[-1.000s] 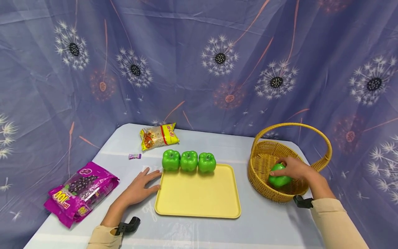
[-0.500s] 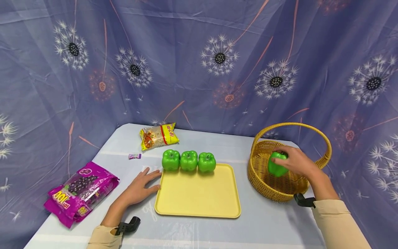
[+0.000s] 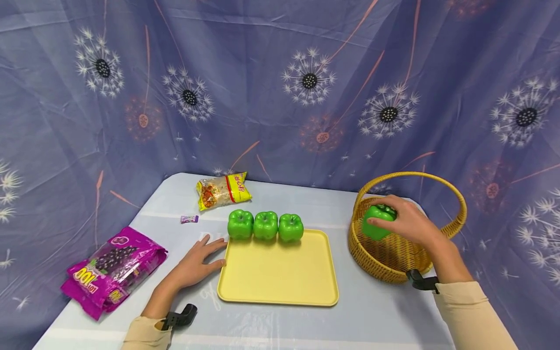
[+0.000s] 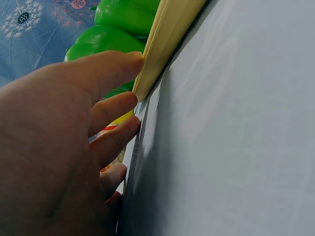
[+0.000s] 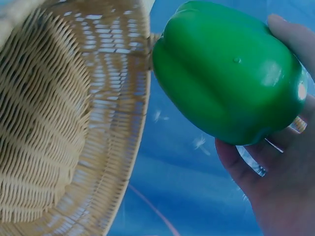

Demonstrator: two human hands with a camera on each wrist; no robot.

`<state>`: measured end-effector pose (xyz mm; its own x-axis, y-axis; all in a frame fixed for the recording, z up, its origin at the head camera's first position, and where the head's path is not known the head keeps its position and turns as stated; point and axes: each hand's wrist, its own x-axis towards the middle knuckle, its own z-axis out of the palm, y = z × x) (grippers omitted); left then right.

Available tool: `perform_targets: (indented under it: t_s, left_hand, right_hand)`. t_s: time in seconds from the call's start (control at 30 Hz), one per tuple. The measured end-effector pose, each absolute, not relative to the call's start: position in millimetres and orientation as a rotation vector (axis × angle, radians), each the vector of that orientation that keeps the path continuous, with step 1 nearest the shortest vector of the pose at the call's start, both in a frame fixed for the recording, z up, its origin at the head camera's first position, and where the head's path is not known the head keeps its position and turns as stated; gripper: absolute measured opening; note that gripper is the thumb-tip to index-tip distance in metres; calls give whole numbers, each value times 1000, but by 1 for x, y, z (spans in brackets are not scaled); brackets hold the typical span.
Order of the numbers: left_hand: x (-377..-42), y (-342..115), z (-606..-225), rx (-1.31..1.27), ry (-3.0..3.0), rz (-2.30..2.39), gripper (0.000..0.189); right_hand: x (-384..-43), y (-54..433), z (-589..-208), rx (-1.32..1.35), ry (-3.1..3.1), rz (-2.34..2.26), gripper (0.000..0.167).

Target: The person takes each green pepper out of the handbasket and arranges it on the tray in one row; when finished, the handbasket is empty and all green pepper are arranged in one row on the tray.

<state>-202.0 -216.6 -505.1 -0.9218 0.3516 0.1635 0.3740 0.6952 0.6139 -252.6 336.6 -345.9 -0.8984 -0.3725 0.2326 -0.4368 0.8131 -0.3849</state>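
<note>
My right hand grips a green bell pepper from above, over the left side of a wicker basket. In the right wrist view the pepper is held by thumb and fingers above the basket's rim. My left hand rests with spread fingers at the left edge of a yellow tray; in the left wrist view its fingertips touch the tray's side. Three more green bell peppers stand in a row along the tray's back edge.
A purple snack bag lies at the table's left side. Further back are a small purple wrapped candy and a yellow food packet. The basket's tall handle arches up near the right hand. A patterned cloth hangs behind.
My right hand has lifted the green pepper from inside the basket and moved it up and left towards the rim. The left hand has stayed at the tray.
</note>
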Motion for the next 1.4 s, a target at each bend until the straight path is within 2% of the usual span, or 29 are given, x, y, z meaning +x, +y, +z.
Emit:
perform_targets:
  t_s: [0.4,0.63,1.0,1.4]
  left_hand:
    - [-203,-216,-506,-593,-2891,-1059,57]
    - [-203,-217,-505,-603,-2884,-1048,56]
    - [-203,-216,-506,-621,-2861,-1022,55]
    - [-202,-215,-504,-637,-2851,-1018,54]
  right_hand:
    - [-251,302,-348,777,-2789,656,52]
    - [-258,284,-355,861,-2778,645,63]
    - [-271,257,-374,811,-2873,583,75]
    - [-282,233,-394,838,-2924,560,75]
